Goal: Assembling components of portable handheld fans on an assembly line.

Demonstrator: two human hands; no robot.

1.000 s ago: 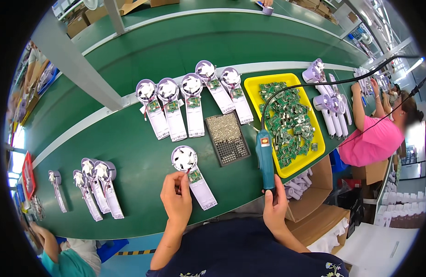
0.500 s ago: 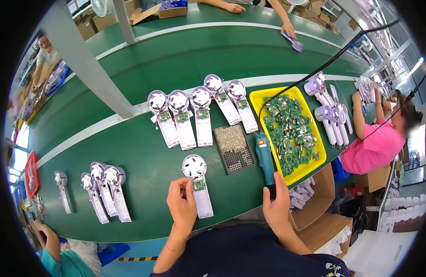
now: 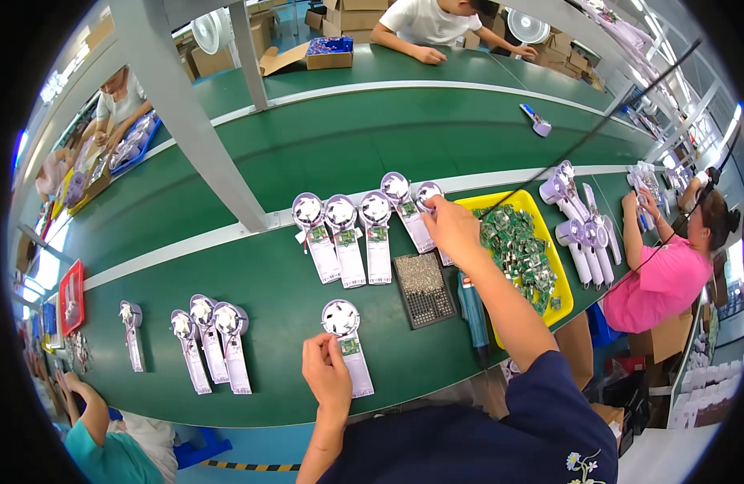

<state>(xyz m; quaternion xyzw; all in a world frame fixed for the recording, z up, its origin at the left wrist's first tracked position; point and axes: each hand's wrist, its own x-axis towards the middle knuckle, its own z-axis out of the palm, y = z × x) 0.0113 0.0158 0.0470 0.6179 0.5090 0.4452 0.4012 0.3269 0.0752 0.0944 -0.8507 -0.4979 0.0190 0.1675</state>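
Observation:
An opened handheld fan [image 3: 357,373], with white blades and a green circuit board in its handle, lies in front of me. Beside its left edge is my left hand [image 3: 328,377], fingers curled into a pinch; what they hold is hidden. My right hand [image 3: 455,230] reaches across to the back row, its fingers closed at the round head of the rightmost handheld fan [image 3: 428,194] and partly covering it. Several similar open fans [image 3: 340,242] lie to the left of that one. A teal electric screwdriver [image 3: 472,310] lies under my right forearm.
A black screw tray [image 3: 424,292] sits left of the yellow tray [image 3: 562,284] of circuit boards. More fans [image 3: 211,343] lie at left, others [image 3: 586,230] at right. A metal post [image 3: 202,121] rises behind. Co-workers sit around; a black cable hangs overhead.
My right hand has gone from beside the screwdriver to the back row's rightmost fan. My left hand stays by the near fan. A person across has let go of a fan. The view has shifted.

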